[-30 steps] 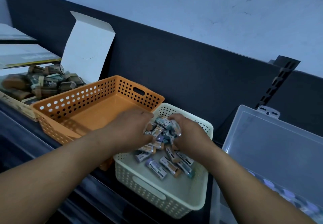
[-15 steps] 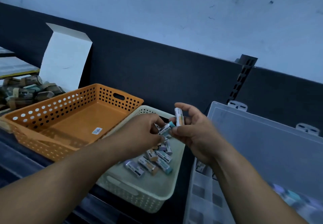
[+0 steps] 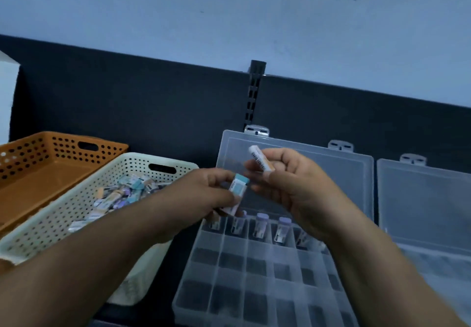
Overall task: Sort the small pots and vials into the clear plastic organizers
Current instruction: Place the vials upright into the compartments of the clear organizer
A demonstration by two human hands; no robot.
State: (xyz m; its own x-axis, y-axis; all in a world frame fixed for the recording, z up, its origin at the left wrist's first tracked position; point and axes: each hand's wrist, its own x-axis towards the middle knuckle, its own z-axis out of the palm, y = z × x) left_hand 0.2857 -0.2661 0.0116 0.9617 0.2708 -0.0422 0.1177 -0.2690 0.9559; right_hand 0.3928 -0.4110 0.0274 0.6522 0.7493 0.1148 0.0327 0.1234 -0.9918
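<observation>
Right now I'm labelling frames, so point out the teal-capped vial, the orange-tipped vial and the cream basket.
teal-capped vial [image 3: 236,194], head view, on its label.
orange-tipped vial [image 3: 259,159], head view, middle of its label.
cream basket [image 3: 127,168], head view, far wall.

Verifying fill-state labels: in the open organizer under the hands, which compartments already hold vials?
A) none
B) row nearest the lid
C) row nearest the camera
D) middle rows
B: purple-capped vials stand in the organizer's row beside the lid; the nearer rows show none.
</observation>
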